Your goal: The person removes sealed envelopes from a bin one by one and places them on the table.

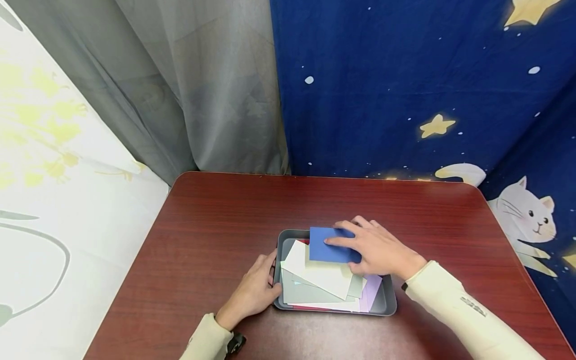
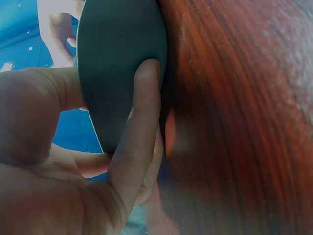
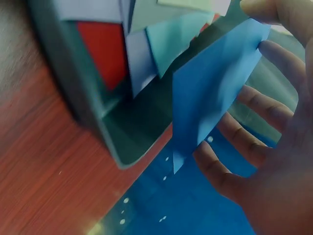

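A dark grey rectangular tray (image 1: pixel 389 300) holds a loose pile of paper cards (image 1: pixel 315 285) in white, grey-green, lilac and red. My left hand (image 1: pixel 254 290) grips the tray's left end; in the left wrist view its fingers lie against the outer wall (image 2: pixel 117 54). Over the tray's far side, my right hand (image 1: pixel 380 247) holds a blue card (image 1: pixel 321 250). Seen from the right wrist, the blue card (image 3: pixel 215 88) stands tilted, with the thumb at one edge and the fingertips along its face and edge.
The tray stands on a reddish-brown wooden table (image 1: pixel 216 225) with rounded corners. Behind the table hang a grey curtain (image 1: pixel 216 90) and a dark blue curtain (image 1: pixel 382 90) with stars and a cat. A white patterned cloth (image 1: pixel 67 200) hangs at the left.
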{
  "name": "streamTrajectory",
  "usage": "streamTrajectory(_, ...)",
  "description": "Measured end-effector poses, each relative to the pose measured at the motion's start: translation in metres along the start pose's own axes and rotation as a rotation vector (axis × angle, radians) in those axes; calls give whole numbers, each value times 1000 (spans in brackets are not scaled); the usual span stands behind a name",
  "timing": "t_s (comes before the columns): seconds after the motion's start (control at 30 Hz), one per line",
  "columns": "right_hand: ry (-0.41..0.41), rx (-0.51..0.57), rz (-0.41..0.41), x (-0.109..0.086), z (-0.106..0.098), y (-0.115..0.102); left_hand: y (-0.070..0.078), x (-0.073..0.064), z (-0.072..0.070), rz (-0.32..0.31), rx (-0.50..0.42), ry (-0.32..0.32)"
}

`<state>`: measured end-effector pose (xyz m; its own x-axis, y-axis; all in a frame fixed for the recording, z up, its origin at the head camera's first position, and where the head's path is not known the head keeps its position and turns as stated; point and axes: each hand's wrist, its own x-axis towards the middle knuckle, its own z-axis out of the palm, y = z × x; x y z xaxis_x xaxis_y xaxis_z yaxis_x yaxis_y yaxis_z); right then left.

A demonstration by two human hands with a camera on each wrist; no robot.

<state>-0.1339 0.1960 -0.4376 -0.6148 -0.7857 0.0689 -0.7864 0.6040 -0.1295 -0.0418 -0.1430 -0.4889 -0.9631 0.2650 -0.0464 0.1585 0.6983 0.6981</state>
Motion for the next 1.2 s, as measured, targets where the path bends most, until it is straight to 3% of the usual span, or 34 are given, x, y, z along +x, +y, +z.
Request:
streamTrajectory(0.4, 25, -3, 175, -16, -4, 32, 0, -1, -1, 2, -17, -1)
streamTrajectory(0.7, 14, -40, 256, -27, -2, 57, 0, -1, -3, -16, -29, -21)
streamTrajectory(1.2, -46, 52, 457, -41, 2, 86, 1, -1, -2, 2, -17, -12)
